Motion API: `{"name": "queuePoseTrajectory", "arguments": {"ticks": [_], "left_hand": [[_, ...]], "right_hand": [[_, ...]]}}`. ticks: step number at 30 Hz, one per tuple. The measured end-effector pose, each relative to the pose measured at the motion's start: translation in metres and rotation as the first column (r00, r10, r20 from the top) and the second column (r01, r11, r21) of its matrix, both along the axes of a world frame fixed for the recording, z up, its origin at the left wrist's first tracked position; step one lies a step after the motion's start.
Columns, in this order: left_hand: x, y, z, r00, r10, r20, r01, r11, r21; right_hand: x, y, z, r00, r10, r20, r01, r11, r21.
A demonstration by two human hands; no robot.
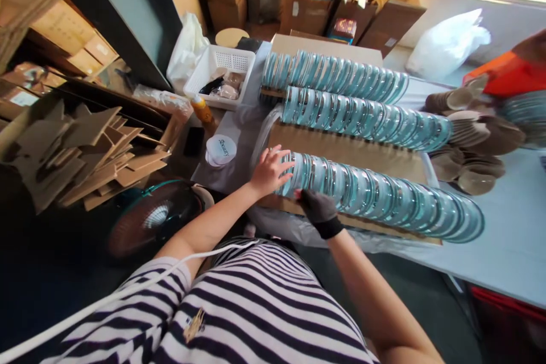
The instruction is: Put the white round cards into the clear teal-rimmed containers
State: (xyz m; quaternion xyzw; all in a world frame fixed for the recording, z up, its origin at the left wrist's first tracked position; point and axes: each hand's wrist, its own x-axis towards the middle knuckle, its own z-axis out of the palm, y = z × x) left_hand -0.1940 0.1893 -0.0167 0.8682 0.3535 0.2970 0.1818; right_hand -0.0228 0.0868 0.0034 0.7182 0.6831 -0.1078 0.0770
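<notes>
Round clear glass pieces, which look like lids, stand on edge in a long front row (379, 196) across brown cardboard. My left hand (272, 172) is bare, with its fingers spread against the left end of that row. Close by on the row's near side is my right hand (318, 207), in a dark glove that leaves fingertips bare. Its fingers are curled at the glass edges; whether they grip a piece is hidden. Behind run a middle glass row (362, 119) and a back glass row (336, 75).
A white basket (219, 77) with small items, an orange bottle (202, 111) and a round white container (220, 150) are at the left. Cardboard scraps (98, 153) and a fan (156, 219) stand further left. Stacked brown discs (478, 179) lie right, near another person's hand (533, 48).
</notes>
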Motion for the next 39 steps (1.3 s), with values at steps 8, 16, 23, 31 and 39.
{"name": "queuePoseTrajectory", "arguments": {"ticks": [8,16,23,31,39], "left_hand": [[0.029,-0.006,0.004,0.988,-0.148,-0.05,0.147,0.989,-0.033],[0.028,-0.002,0.0,0.99,-0.135,-0.043,0.131,0.988,-0.079],[0.027,-0.004,0.004,0.986,-0.124,-0.112,0.12,0.992,-0.046],[0.049,-0.026,0.025,0.929,-0.121,-0.349,0.173,0.977,0.122],[0.079,-0.033,0.006,0.887,-0.136,-0.441,0.221,0.964,0.147]], "right_hand": [[0.057,0.147,0.066,0.978,0.201,0.06,-0.166,0.915,-0.369],[0.033,0.091,0.078,0.936,0.277,0.217,-0.251,0.958,-0.136],[0.017,-0.039,-0.021,1.0,-0.012,0.016,0.012,1.0,-0.02],[0.066,-0.021,-0.012,0.985,-0.169,-0.038,0.173,0.95,0.261],[0.102,0.124,0.064,0.989,0.107,0.105,-0.065,0.936,-0.347]]}}
